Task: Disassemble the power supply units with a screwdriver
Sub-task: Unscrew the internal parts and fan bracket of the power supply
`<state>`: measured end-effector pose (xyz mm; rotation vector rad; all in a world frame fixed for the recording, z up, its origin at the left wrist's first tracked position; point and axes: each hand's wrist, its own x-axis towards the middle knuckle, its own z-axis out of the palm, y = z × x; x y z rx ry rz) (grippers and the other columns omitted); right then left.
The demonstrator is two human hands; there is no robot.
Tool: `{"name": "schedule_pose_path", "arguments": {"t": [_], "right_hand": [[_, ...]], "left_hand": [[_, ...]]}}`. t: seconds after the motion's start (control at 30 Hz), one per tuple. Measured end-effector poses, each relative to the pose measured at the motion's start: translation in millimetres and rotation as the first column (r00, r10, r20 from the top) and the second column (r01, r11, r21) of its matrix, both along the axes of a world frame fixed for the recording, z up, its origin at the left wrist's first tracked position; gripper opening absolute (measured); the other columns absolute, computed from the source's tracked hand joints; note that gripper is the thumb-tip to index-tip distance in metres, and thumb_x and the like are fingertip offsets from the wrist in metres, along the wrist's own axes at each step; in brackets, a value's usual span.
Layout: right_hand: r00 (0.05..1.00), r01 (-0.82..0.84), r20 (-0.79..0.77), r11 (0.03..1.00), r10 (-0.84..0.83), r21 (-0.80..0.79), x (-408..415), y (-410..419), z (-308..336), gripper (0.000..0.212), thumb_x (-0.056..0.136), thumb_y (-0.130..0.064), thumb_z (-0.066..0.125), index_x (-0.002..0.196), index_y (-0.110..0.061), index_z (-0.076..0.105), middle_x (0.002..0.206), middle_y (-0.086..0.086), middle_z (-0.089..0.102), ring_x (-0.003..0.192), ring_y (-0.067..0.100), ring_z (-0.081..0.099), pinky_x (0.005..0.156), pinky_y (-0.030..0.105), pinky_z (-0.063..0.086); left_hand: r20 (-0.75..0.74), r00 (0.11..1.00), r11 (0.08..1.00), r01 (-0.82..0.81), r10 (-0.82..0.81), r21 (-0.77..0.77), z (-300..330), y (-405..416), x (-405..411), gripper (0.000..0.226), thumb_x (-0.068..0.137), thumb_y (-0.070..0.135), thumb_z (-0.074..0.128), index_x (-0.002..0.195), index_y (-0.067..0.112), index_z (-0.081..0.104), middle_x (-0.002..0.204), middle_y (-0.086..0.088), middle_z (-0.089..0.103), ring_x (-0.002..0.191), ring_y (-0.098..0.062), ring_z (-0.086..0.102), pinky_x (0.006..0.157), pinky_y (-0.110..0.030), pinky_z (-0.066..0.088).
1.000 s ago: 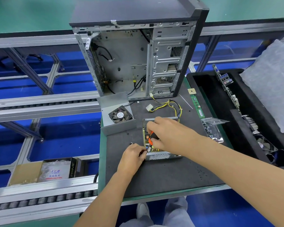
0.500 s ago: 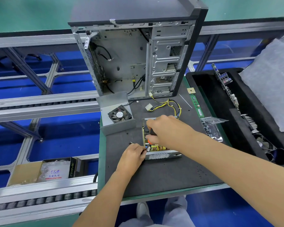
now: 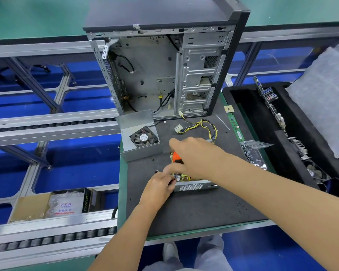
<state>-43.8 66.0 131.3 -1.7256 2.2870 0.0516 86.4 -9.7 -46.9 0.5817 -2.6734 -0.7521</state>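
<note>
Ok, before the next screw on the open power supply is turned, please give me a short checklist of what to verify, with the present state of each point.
1. Screwdriver in the right hand: ok, the orange handle shows under the fingers.
2. Tip seated in a screw head: cannot tell, the hands cover it.
3. Power supply steadied: ok, the left hand is at its near left corner.
4. Unit flat on the mat: ok.
5. Cover with fan out of the way: ok, it lies apart, to the left.
6. Cable bundle away from the tool: ok, it lies behind the unit.
</note>
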Motion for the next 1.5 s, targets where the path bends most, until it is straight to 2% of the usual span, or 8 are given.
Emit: {"name": "schedule_pose_path", "arguments": {"t": [0.17, 0.3, 0.47, 0.6, 0.7, 0.8, 1.33, 1.5], "right_hand": [[0.999, -0.044, 0.012, 0.999, 0.044, 0.002, 0, 3, 0, 0.026, 0.091, -0.035, 0.056, 0.109, -0.018, 0.045, 0.094, 0.004, 0.048, 0.090, 0.031, 0.053, 0.064, 0.034, 0.035], [0.997, 0.035, -0.075, 0.999, -0.037, -0.020, 2, 6, 3, 0.038, 0.096, -0.056, 0.044, 0.097, -0.020, 0.031, 0.083, 0.001, 0.044, 0.075, 0.027, 0.044, 0.052, 0.033, 0.024], [0.999, -0.036, 0.009, 0.999, 0.037, -0.035, 1, 7, -2, 0.028, 0.093, -0.036, 0.053, 0.110, -0.018, 0.040, 0.093, 0.002, 0.040, 0.089, 0.029, 0.049, 0.063, 0.033, 0.030], [0.983, -0.010, -0.185, 1.000, 0.007, -0.017, 0, 5, -2, 0.037, 0.099, -0.051, 0.042, 0.106, -0.015, 0.043, 0.082, 0.002, 0.047, 0.078, 0.026, 0.048, 0.047, 0.031, 0.021], [0.999, -0.044, -0.015, 0.999, 0.044, -0.025, -4, 6, -6, 0.032, 0.092, -0.035, 0.056, 0.114, -0.017, 0.041, 0.097, 0.002, 0.043, 0.091, 0.028, 0.050, 0.062, 0.033, 0.031], [0.998, 0.025, -0.066, 1.000, -0.023, 0.019, -6, 7, -4, 0.045, 0.093, -0.057, 0.053, 0.103, -0.017, 0.034, 0.090, 0.004, 0.042, 0.079, 0.027, 0.044, 0.061, 0.034, 0.031], [0.992, -0.119, 0.033, 0.989, 0.123, -0.092, -8, 11, -6, 0.031, 0.089, -0.019, 0.060, 0.118, -0.019, 0.050, 0.108, 0.001, 0.048, 0.099, 0.023, 0.047, 0.084, 0.036, 0.045], [0.991, -0.122, -0.052, 0.991, 0.120, -0.047, -4, 6, -5, 0.028, 0.089, -0.020, 0.057, 0.115, -0.016, 0.047, 0.100, 0.004, 0.045, 0.092, 0.027, 0.049, 0.068, 0.033, 0.039]], "left_hand": [[-0.027, 0.999, 1.000, 0.016, -0.017, -0.014, 2, 1, 1, 0.010, 0.070, -0.009, 0.079, 0.078, -0.006, 0.074, 0.072, -0.018, 0.068, 0.066, -0.037, 0.065, 0.060, -0.045, 0.058], [-0.001, 1.000, 1.000, 0.010, -0.010, -0.020, 0, -1, 0, 0.006, 0.076, -0.005, 0.075, 0.082, -0.006, 0.074, 0.076, -0.019, 0.069, 0.071, -0.037, 0.065, 0.065, -0.047, 0.057], [-0.010, 0.999, 0.999, 0.034, -0.034, -0.029, 2, 0, 0, 0.011, 0.068, -0.009, 0.079, 0.076, -0.003, 0.074, 0.070, -0.016, 0.067, 0.062, -0.035, 0.064, 0.057, -0.040, 0.056], [-0.005, 1.000, 0.999, 0.029, -0.029, -0.021, 0, -2, 1, 0.008, 0.073, -0.006, 0.077, 0.081, -0.004, 0.075, 0.074, -0.016, 0.069, 0.068, -0.035, 0.065, 0.063, -0.041, 0.057], [-0.006, 0.999, 0.999, 0.036, -0.036, -0.025, 2, -1, 1, 0.009, 0.072, -0.007, 0.077, 0.081, -0.004, 0.075, 0.074, -0.017, 0.069, 0.067, -0.036, 0.065, 0.063, -0.042, 0.057], [0.000, 1.000, 1.000, 0.022, -0.022, -0.014, 1, -1, 0, 0.010, 0.079, -0.004, 0.073, 0.088, -0.005, 0.076, 0.082, -0.019, 0.071, 0.077, -0.037, 0.066, 0.072, -0.044, 0.055], [-0.004, 0.999, 0.998, 0.052, -0.052, 0.021, -4, -8, -2, 0.010, 0.082, 0.002, 0.076, 0.088, -0.005, 0.075, 0.084, -0.018, 0.071, 0.075, -0.036, 0.064, 0.076, -0.041, 0.052], [-0.001, 0.997, 0.996, 0.071, -0.071, 0.061, -5, -12, 3, 0.015, 0.081, 0.009, 0.081, 0.094, 0.002, 0.078, 0.085, -0.010, 0.072, 0.078, -0.029, 0.065, 0.076, -0.037, 0.054]]}}
